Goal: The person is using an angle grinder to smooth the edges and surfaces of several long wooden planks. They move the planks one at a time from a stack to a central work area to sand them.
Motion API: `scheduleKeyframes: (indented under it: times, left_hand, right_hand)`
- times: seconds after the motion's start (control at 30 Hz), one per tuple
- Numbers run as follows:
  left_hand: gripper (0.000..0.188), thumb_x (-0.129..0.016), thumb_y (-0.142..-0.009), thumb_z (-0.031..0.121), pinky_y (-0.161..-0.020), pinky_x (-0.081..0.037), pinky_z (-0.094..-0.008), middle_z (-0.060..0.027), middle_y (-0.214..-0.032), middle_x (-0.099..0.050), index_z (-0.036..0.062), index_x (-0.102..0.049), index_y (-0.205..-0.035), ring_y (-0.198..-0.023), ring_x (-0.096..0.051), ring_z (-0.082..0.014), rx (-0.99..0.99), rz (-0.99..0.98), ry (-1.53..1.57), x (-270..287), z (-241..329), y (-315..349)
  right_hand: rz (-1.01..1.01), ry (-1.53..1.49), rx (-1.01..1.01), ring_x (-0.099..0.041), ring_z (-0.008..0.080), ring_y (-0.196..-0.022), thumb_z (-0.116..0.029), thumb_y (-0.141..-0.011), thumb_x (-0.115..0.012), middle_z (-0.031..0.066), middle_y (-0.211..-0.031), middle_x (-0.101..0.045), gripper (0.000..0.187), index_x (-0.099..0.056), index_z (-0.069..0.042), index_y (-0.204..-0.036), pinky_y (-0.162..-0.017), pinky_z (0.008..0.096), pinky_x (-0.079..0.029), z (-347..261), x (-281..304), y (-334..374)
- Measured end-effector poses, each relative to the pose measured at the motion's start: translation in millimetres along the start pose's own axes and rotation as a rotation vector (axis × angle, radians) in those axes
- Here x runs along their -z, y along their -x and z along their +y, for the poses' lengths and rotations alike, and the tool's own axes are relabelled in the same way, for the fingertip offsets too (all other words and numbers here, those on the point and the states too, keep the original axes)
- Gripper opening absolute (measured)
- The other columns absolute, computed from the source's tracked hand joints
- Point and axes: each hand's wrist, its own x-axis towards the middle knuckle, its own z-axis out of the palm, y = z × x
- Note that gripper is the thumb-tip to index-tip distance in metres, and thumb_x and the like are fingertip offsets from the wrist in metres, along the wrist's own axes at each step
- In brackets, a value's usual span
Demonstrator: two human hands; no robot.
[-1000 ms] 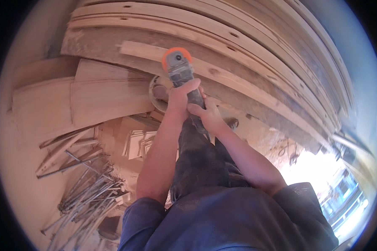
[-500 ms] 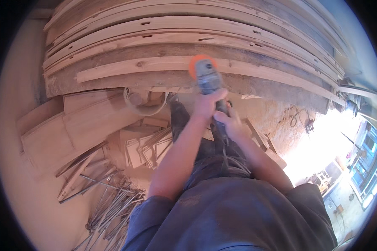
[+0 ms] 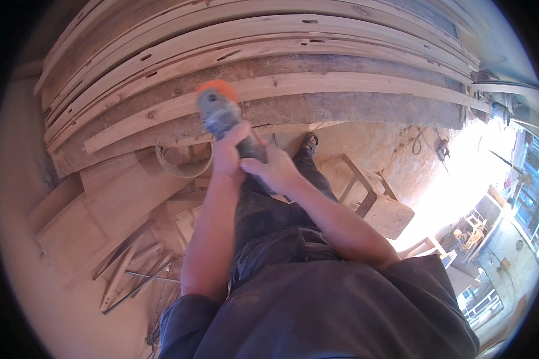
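Both hands are closed round an angle grinder [image 3: 221, 113] with a grey head and an orange disc [image 3: 221, 90]. Toward its head, my left hand [image 3: 226, 154] wraps the body. My right hand [image 3: 273, 169] grips the rear of the body, nearer to me. The disc lies over the nearest long wooden strip [image 3: 317, 84], at its left part; whether it touches the wood I cannot tell. That strip rests along the near edge of a worn wooden bench [image 3: 353, 109].
Several long boards with slots [image 3: 263, 33] lie side by side farther back on the bench. Below it at left are wooden panels [image 3: 102, 197], a round tub [image 3: 185, 173] and scrap wood with metal rods [image 3: 138, 275]. A wooden stool [image 3: 383, 209] stands at my right.
My hands and the grinder have moved left along the near strip, and the grinder now tilts leftward. The view has shifted, with the stool at right showing more fully.
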Motion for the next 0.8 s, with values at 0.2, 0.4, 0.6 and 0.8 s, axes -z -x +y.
scheduleKeyframes:
  times: [0.2, 0.4, 0.6, 0.8]
  left_hand:
    - [0.028, -0.085, -0.076, 0.015, -0.061, -0.054, -0.0377, -0.0095, -0.079, -0.068, 0.0008, -0.068, -0.093, -0.065, -0.067, -0.0212, 0.095, -0.066, -0.292, -99.4, -81.7, -28.3]
    - [0.025, -0.08, -0.08, 0.016, -0.068, -0.056, -0.0394, -0.011, -0.082, -0.068, -0.0001, -0.068, -0.095, -0.07, -0.067, -0.0234, 0.111, -0.065, -0.192, -70.1, -57.1, -22.2]
    - [0.021, -0.069, -0.088, 0.021, -0.086, -0.056, -0.0438, -0.0129, -0.082, -0.066, -0.0003, -0.067, -0.09, -0.081, -0.067, -0.026, 0.016, -0.048, -0.06, -14.8, -20.7, -9.5]
    - [0.042, -0.088, -0.073, 0.024, -0.077, -0.057, -0.0367, -0.0085, -0.092, -0.074, 0.002, -0.073, -0.105, -0.083, -0.069, -0.0177, 0.051, -0.013, -0.629, -99.7, -109.3, -41.2]
  right_hand:
    - [0.152, -0.635, -0.13, -0.066, 0.0159, -0.07, -0.026, -0.093, -0.07, 0.0063, -0.088, -0.067, 0.033, -0.061, -0.002, -0.113, -0.061, 0.0298, -0.055, 32.6, 88.9, 58.9]
    - [0.119, -0.511, -0.042, -0.067, 0.0158, -0.075, -0.029, -0.09, -0.072, 0.0058, -0.088, -0.067, 0.036, -0.062, -0.003, -0.113, -0.067, 0.0319, -0.054, 28.2, 57.7, 39.5]
    - [0.078, -0.159, 0.078, -0.07, 0.0232, -0.097, -0.041, -0.085, -0.076, 0.0165, -0.1, -0.072, 0.059, -0.063, 0.004, -0.12, -0.088, 0.0389, -0.054, 22.8, 15.3, 6.1]
    - [0.149, -0.585, -0.123, -0.066, 0.0164, -0.071, -0.027, -0.094, -0.065, 0.0067, -0.087, -0.068, 0.029, -0.063, -0.003, -0.11, -0.065, 0.031, -0.055, 71.7, 100.8, 63.4]
